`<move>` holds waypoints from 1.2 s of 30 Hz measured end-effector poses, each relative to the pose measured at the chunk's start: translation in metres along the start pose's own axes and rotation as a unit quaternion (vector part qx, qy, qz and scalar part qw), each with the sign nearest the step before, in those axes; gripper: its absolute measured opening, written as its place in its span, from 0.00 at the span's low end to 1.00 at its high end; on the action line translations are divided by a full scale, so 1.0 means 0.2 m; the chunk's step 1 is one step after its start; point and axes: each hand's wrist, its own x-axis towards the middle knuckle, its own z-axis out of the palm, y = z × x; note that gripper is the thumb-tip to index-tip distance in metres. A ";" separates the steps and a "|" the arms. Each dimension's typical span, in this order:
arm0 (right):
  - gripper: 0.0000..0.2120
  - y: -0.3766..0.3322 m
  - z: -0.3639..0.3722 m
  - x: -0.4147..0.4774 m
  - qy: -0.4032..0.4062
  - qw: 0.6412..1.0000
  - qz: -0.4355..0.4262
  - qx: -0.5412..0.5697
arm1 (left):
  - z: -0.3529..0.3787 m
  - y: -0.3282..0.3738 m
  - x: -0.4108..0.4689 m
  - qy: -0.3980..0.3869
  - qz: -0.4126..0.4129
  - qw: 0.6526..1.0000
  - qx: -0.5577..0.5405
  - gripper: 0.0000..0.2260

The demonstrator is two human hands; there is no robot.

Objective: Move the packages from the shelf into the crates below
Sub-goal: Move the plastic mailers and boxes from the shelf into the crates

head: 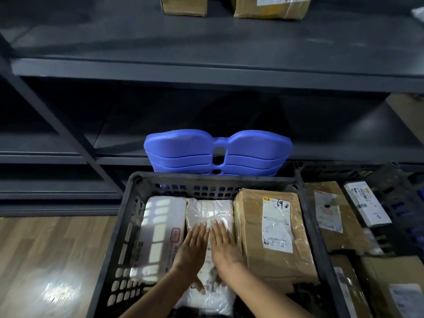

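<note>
Both hands lay flat on the white plastic-wrapped package in the middle of the black crate. The left hand and right hand sat side by side, fingers straight, held together and pointing away from the person, gripping nothing, only pressing down.

To my eye this was the settling step: the package was already in the crate and being pushed down level between its neighbours. Just left of the fingers lay a white box, and just right of them a brown cardboard box with a shipping label, both touching the wrapped one or very nearly.

The package's long axis ran from the person toward the shelf, the same way the fingers pointed, with its far end near the crate's far wall.

Next the hands would need to lift off and reach well up and ahead, where two more cardboard boxes stood on the upper shelf. A second crate, to the right of the fingers, already held parcels.
</note>
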 end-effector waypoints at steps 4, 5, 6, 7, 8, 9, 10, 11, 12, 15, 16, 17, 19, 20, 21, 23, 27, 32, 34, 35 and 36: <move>0.41 -0.05 0.14 -0.08 -0.038 0.998 -0.012 -0.048 | 0.06 0.07 -0.06 -0.040 -0.004 0.998 -0.041 0.49; 0.39 -0.06 0.16 -0.07 -0.045 0.998 -0.010 -0.041 | 0.08 0.08 -0.06 -0.043 -0.010 0.997 -0.062 0.47; 0.36 -0.07 0.17 -0.07 -0.049 0.998 -0.006 -0.025 | 0.11 0.08 -0.05 -0.042 -0.012 0.996 -0.078 0.46; 0.34 -0.07 0.18 -0.07 -0.050 0.999 -0.003 -0.012 | 0.12 0.08 -0.05 -0.046 -0.017 0.995 -0.089 0.48; 0.33 -0.07 0.19 -0.06 -0.047 0.999 -0.002 -0.008 | 0.14 0.09 -0.05 -0.054 -0.019 0.994 -0.095 0.52; 0.33 -0.07 0.19 -0.06 -0.048 0.999 -0.003 -0.010 | 0.16 0.09 -0.05 -0.063 -0.022 0.993 -0.099 0.56; 0.36 -0.07 0.20 -0.06 -0.050 0.999 -0.006 -0.015 | 0.17 0.10 -0.04 -0.070 -0.024 0.993 -0.097 0.59; 0.38 -0.08 0.20 -0.07 -0.052 0.998 -0.005 -0.021 | 0.17 0.11 -0.05 -0.074 -0.025 0.992 -0.095 0.60; 0.39 -0.08 0.21 -0.07 -0.048 0.999 -0.001 -0.024 | 0.18 0.11 -0.05 -0.073 -0.027 0.992 -0.096 0.60; 0.40 -0.08 0.21 -0.07 -0.050 0.998 0.008 -0.027 | 0.19 0.12 -0.03 -0.069 -0.028 0.993 -0.091 0.59; 0.40 -0.08 0.20 -0.07 -0.053 0.998 0.011 -0.023 | 0.19 0.12 -0.04 -0.069 -0.027 0.994 -0.085 0.58; 0.40 -0.08 0.20 -0.07 -0.056 0.998 0.013 -0.020 | 0.18 0.12 -0.04 -0.072 -0.028 0.994 -0.073 0.58; 0.40 -0.09 0.18 -0.09 -0.049 0.999 0.005 -0.021 | 0.16 0.11 -0.06 -0.074 -0.028 0.996 -0.051 0.58; 0.39 -0.09 0.17 -0.10 -0.045 0.999 -0.002 -0.019 | 0.14 0.11 -0.07 -0.069 -0.030 0.996 -0.052 0.57; 0.40 -0.08 0.17 -0.12 -0.041 0.999 -0.010 -0.003 | 0.13 0.10 -0.09 -0.064 -0.033 0.996 -0.059 0.56; 0.41 -0.08 0.14 -0.18 -0.027 0.998 -0.024 0.046 | 0.08 0.08 -0.15 -0.056 -0.036 0.995 -0.073 0.53; 0.44 -0.05 -0.02 -0.36 0.008 0.989 -0.048 0.140 | -0.08 0.03 -0.33 -0.009 -0.062 0.993 -0.100 0.40; 0.39 0.06 -0.29 -0.53 0.105 0.980 -0.062 0.157 | -0.42 -0.16 -0.55 0.086 -0.086 0.988 -0.092 0.30; 0.38 0.10 -0.38 -0.59 0.131 0.979 -0.056 0.144 | -0.53 -0.22 -0.62 0.098 -0.096 0.987 -0.088 0.31; 0.38 0.12 -0.42 -0.62 0.141 0.979 -0.051 0.138 | -0.58 -0.25 -0.64 0.102 -0.104 0.985 -0.092 0.31; 0.37 0.14 -0.46 -0.64 0.152 0.978 -0.046 0.134 | -0.62 -0.27 -0.65 0.108 -0.110 0.983 -0.095 0.32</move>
